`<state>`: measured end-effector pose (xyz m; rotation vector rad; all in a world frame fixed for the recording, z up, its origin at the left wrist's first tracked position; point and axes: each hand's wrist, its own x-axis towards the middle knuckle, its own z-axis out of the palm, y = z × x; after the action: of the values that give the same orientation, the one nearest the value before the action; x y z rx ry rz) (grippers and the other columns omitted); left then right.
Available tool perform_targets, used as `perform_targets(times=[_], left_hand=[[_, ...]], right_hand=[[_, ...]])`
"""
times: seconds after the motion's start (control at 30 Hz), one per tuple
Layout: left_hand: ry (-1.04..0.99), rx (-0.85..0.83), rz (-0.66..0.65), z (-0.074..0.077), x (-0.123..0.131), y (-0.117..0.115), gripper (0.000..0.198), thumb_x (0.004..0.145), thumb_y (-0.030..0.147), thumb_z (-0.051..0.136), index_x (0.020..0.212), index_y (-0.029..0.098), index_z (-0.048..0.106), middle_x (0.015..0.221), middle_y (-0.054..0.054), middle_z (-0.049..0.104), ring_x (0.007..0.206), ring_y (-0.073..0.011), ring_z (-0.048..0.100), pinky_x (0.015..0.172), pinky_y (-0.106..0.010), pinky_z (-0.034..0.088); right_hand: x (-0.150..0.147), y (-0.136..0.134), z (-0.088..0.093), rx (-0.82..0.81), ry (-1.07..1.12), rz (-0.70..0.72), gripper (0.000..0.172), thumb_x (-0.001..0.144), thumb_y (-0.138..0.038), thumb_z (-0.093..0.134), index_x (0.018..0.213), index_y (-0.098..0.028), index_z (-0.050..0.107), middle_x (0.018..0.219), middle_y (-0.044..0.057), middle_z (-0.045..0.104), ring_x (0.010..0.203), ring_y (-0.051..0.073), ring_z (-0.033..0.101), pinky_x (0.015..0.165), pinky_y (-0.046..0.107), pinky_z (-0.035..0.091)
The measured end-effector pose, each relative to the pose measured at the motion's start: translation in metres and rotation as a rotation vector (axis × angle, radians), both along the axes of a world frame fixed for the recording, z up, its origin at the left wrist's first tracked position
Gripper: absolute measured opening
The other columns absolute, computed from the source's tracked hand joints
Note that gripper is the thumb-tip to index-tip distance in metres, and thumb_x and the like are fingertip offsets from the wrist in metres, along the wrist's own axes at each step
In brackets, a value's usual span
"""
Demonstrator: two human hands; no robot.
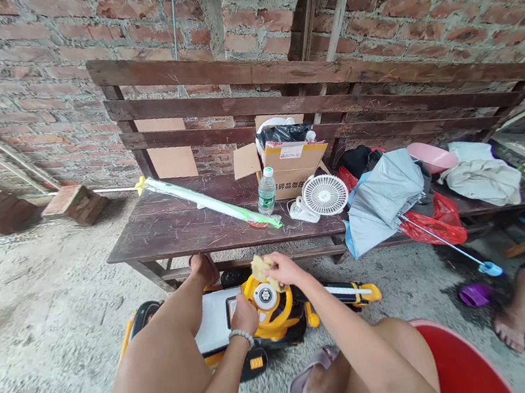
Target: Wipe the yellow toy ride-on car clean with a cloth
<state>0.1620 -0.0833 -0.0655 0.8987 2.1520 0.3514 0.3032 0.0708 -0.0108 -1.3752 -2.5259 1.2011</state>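
A yellow, white and black ride-on toy car (213, 327) stands on the floor between my legs. My left hand (244, 315), with a beaded bracelet at the wrist, is closed at the left rim of its yellow steering wheel (287, 309); the fingertips are hidden. My right hand (284, 269) pinches a crumpled, pale yellow cloth (262, 267) just above the far edge of the wheel. A round white hub with a dark emblem shows in the wheel's middle. To the right of the wheel, the car's front part carries a white bar and a yellow tip.
Behind the car, a dark wooden bench (172, 227) bears a water bottle (266, 192), a white fan (325, 195), a cardboard box (295, 168) and a grey umbrella (382, 197). A red tub (460, 358) stands at my right. Another person's bare foot (512, 323) is at far right.
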Motion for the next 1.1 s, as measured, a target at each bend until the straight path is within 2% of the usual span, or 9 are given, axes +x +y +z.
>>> perform_targets(times=[0.1, 0.2, 0.33, 0.47, 0.6, 0.77, 0.9, 1.0, 1.1], left_hand=[[-0.006, -0.001, 0.0, 0.0, -0.001, 0.0, 0.02, 0.103, 0.019, 0.047, 0.12, 0.018, 0.058, 0.098, -0.012, 0.079, 0.096, -0.0306, 0.077, 0.084, -0.037, 0.052], [-0.012, 0.008, 0.009, 0.0, -0.001, 0.001, 0.021, 0.102, 0.021, 0.049, 0.12, 0.018, 0.06, 0.099, -0.013, 0.08, 0.098, -0.0332, 0.078, 0.084, -0.038, 0.053], [-0.029, 0.036, 0.024, -0.001, -0.002, 0.004, 0.018, 0.1, 0.02, 0.052, 0.114, 0.02, 0.063, 0.103, -0.017, 0.081, 0.102, -0.0363, 0.078, 0.085, -0.039, 0.053], [-0.047, 0.053, 0.038, -0.001, -0.003, 0.006, 0.018, 0.099, 0.019, 0.053, 0.115, 0.019, 0.063, 0.105, -0.019, 0.081, 0.105, -0.0371, 0.077, 0.086, -0.038, 0.052], [-0.072, 0.056, 0.058, 0.003, -0.002, 0.006, 0.02, 0.099, 0.018, 0.054, 0.116, 0.018, 0.064, 0.106, -0.019, 0.081, 0.106, -0.0363, 0.077, 0.085, -0.037, 0.051], [-0.088, 0.049, 0.067, 0.008, -0.002, 0.004, 0.025, 0.1, 0.016, 0.052, 0.122, 0.015, 0.063, 0.11, -0.02, 0.08, 0.106, -0.0354, 0.077, 0.085, -0.037, 0.052], [-0.106, 0.035, 0.068, 0.009, 0.0, 0.002, 0.026, 0.103, 0.017, 0.048, 0.124, 0.013, 0.061, 0.112, -0.02, 0.079, 0.105, -0.0333, 0.078, 0.085, -0.037, 0.054], [-0.13, 0.039, 0.072, 0.007, 0.003, -0.002, 0.027, 0.103, 0.016, 0.047, 0.127, 0.013, 0.06, 0.113, -0.018, 0.08, 0.103, -0.0299, 0.078, 0.085, -0.034, 0.056], [-0.143, 0.054, 0.064, 0.003, 0.003, -0.005, 0.032, 0.101, 0.014, 0.05, 0.132, 0.014, 0.056, 0.114, -0.014, 0.08, 0.103, -0.0265, 0.078, 0.085, -0.031, 0.057]], right_hand=[[-0.024, -0.013, -0.001, 0.179, -0.229, 0.178, 0.039, 0.093, -0.026, 0.07, 0.131, -0.034, 0.073, 0.129, 0.006, 0.069, 0.117, 0.026, 0.064, 0.097, 0.032, 0.046], [-0.023, -0.013, -0.001, 0.186, -0.321, 0.188, 0.036, 0.094, -0.026, 0.068, 0.128, -0.035, 0.072, 0.123, 0.004, 0.069, 0.11, 0.024, 0.066, 0.089, 0.029, 0.042], [-0.006, -0.016, -0.002, 0.143, -0.302, -0.009, 0.034, 0.094, -0.028, 0.067, 0.127, -0.031, 0.07, 0.125, 0.004, 0.071, 0.112, 0.022, 0.067, 0.086, 0.025, 0.041], [0.008, -0.034, -0.003, 0.095, -0.332, -0.243, 0.028, 0.099, -0.029, 0.061, 0.127, -0.027, 0.066, 0.128, 0.006, 0.073, 0.116, 0.023, 0.069, 0.087, 0.026, 0.044], [0.009, -0.059, 0.002, 0.093, -0.458, -0.347, 0.028, 0.103, -0.03, 0.057, 0.13, -0.024, 0.063, 0.126, 0.012, 0.072, 0.116, 0.026, 0.072, 0.09, 0.029, 0.048], [0.002, -0.095, 0.008, 0.177, -0.596, -0.265, 0.039, 0.1, -0.016, 0.056, 0.139, -0.018, 0.06, 0.132, 0.022, 0.066, 0.115, 0.032, 0.074, 0.092, 0.037, 0.053], [0.011, -0.115, 0.014, 0.137, -0.629, -0.16, 0.037, 0.096, -0.01, 0.059, 0.131, -0.018, 0.068, 0.131, 0.02, 0.067, 0.113, 0.031, 0.075, 0.092, 0.036, 0.054], [0.018, -0.117, 0.03, 0.149, -0.586, -0.122, 0.035, 0.096, -0.015, 0.063, 0.13, -0.02, 0.071, 0.126, 0.017, 0.07, 0.111, 0.03, 0.075, 0.092, 0.036, 0.054], [0.006, -0.112, 0.051, 0.303, -0.51, -0.064, 0.046, 0.095, -0.015, 0.061, 0.141, -0.022, 0.066, 0.128, 0.016, 0.069, 0.114, 0.03, 0.072, 0.096, 0.037, 0.052]])
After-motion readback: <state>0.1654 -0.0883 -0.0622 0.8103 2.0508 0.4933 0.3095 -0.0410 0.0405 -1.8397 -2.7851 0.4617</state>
